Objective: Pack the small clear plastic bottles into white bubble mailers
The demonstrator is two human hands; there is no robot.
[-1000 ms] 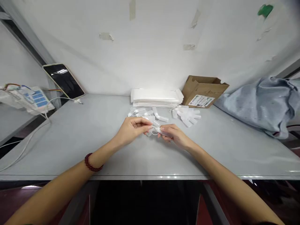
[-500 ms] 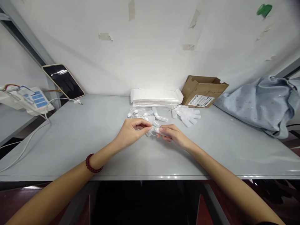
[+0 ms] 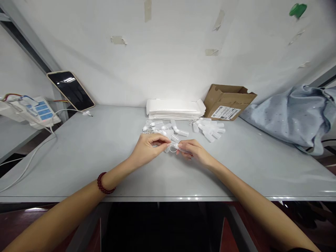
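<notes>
Over the middle of the grey table, my left hand (image 3: 147, 149) pinches a thin white cord (image 3: 172, 151) between thumb and fingertips. My right hand (image 3: 197, 151) has its thumb and fingers closed on a small translucent plastic tube with a white end (image 3: 175, 145); the cord loops down between the two hands. Much of this tube is hidden by my right fingers. Just beyond my hands lies a loose pile of similar corded tubes (image 3: 181, 132). Farther right, another cluster of translucent tubes (image 3: 209, 134) is fanned out on the table.
Flat white cartons (image 3: 175, 106) are stacked against the wall, beside an open cardboard box (image 3: 231, 102). A light-blue bag (image 3: 286, 115) fills the right side. On the left, a phone (image 3: 72, 90) leans on the wall near a power strip (image 3: 43, 113) and a white cable (image 3: 30, 161).
Almost nothing differs. Both hands keep their pinch on the cord and tube, with only a very slight shift of the fingertips and the view.
</notes>
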